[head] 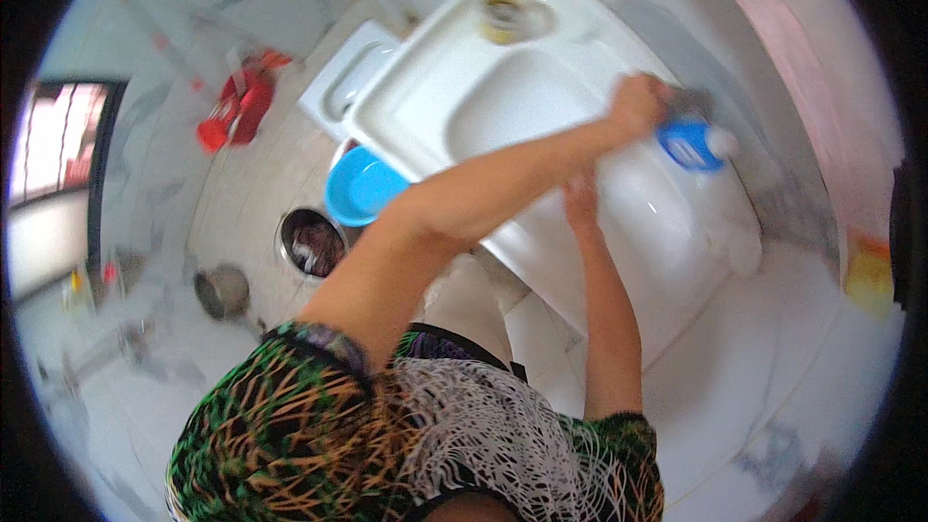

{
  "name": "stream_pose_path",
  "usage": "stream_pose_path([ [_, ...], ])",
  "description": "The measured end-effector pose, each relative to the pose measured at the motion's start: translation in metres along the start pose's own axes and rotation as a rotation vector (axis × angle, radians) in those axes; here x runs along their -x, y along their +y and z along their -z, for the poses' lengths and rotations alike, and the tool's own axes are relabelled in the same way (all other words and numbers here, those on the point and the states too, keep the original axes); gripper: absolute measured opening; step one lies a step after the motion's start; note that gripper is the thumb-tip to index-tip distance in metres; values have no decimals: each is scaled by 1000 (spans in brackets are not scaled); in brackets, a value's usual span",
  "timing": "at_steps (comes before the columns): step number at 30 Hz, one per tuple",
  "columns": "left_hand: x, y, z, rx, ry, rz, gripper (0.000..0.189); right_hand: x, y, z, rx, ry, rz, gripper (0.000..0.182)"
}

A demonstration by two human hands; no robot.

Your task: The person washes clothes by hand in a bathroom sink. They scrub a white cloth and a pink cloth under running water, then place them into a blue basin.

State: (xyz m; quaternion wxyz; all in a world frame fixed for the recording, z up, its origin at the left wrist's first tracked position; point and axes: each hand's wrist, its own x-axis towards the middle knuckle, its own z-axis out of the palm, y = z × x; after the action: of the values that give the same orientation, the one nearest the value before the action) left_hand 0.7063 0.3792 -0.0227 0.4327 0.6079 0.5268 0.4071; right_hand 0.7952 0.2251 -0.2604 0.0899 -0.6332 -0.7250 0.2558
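Note:
A large white ceramic sink with a recessed basin lies before me. My left hand reaches across to its far right side, fingers curled beside a blurred grey object. Whether the hand grips that object is too blurred to tell. Just nearer to me, a blue bottle with a white cap and a label stands or lies on the ledge. My right hand is low over the sink, partly hidden behind my left forearm, so its fingers and any hold are unclear. A yellowish round object sits at the sink's far corner.
On the floor at left are a light blue plastic basin, a metal bucket with dark contents and a grey pan-like vessel. A white ceramic fixture and red plastic cleaning items lie farther off. Pink fabric hangs at right.

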Motion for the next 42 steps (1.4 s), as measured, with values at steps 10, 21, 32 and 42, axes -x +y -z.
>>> stream_pose_path([
  [10, -4, 47, -18, -156, 129, 37, 17, 55, -72, 29, -544, 184, -122, 39],
  [21, 99, -13, 150, 57, 301, 17, 22, 63, -240, 56, -786, 266, 88, 29],
  [32, 460, -227, 338, -257, 747, 798, 30, 140, -377, -38, -652, -311, 444, 24],
  [42, 699, -348, 376, -334, 662, 1131, 23, 248, -493, -188, -529, -737, 413, 24],
])
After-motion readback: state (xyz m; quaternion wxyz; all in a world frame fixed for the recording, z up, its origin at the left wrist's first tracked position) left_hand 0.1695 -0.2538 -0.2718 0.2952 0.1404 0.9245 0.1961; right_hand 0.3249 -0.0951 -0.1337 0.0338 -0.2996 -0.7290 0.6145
